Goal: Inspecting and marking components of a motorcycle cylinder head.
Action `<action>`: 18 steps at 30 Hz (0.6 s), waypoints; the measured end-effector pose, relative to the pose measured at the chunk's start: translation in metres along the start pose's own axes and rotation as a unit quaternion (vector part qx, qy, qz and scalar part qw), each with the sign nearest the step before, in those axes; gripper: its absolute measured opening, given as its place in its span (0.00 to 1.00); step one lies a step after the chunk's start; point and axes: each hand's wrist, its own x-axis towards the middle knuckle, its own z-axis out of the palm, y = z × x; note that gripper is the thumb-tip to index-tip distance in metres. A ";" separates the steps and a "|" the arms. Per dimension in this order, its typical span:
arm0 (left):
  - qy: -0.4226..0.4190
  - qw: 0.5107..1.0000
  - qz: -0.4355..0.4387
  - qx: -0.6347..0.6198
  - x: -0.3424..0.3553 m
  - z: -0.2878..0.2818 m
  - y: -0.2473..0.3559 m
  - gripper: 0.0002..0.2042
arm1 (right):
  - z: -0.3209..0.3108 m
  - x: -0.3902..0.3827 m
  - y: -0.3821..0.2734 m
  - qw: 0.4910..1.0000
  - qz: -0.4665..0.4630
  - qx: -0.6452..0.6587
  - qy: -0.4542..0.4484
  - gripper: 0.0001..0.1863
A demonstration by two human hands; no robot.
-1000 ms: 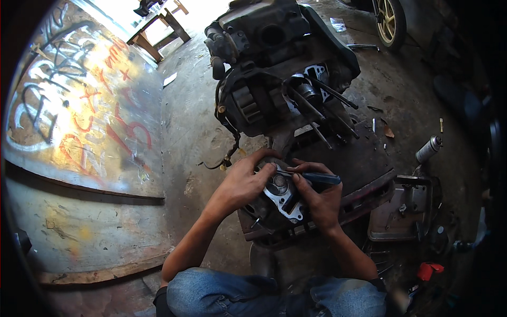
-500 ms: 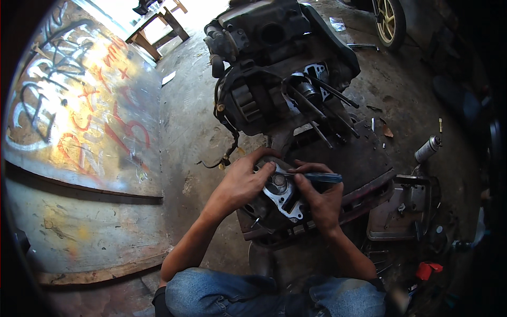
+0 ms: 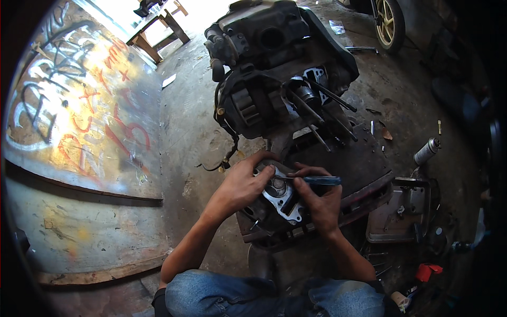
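Note:
A metal engine cylinder head [image 3: 289, 210] lies in front of me, its pale flat face and round chamber turned up. My left hand [image 3: 238, 186] grips its far left side, the thumb pressed on the face beside the chamber. In my right hand [image 3: 323, 205] is a screwdriver [image 3: 323, 180] with a translucent blue handle, held between thumb and fingers. Its shaft points left across the chamber toward my left thumb; the exact tip is hard to make out. A thin metal stud [image 3: 255, 224] sticks out at the head's near left.
Beyond stands a dark engine [image 3: 245, 98] with long studs and an exposed piston [image 3: 306, 95]. The head rests on a dark platform [image 3: 364, 174]. To the right are a spray can [image 3: 426, 151], a metal tray [image 3: 388, 224] and a red object [image 3: 426, 272]. A painted board [image 3: 90, 116] leans left.
Both hands keep their hold on the cylinder head and the screwdriver. The screwdriver has shifted very slightly; the view itself has moved a little.

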 end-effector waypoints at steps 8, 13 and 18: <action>-0.002 1.000 -0.001 0.004 0.001 0.000 0.001 0.18 | 0.004 0.000 -0.002 1.000 -0.001 0.018 -0.006 0.08; -0.004 1.000 -0.002 -0.004 -0.001 0.001 0.000 0.18 | 0.003 0.000 -0.004 1.000 -0.001 0.002 -0.008 0.08; -0.020 1.000 -0.005 -0.012 0.004 0.001 -0.005 0.18 | 0.005 -0.001 -0.003 1.000 0.016 0.000 -0.014 0.08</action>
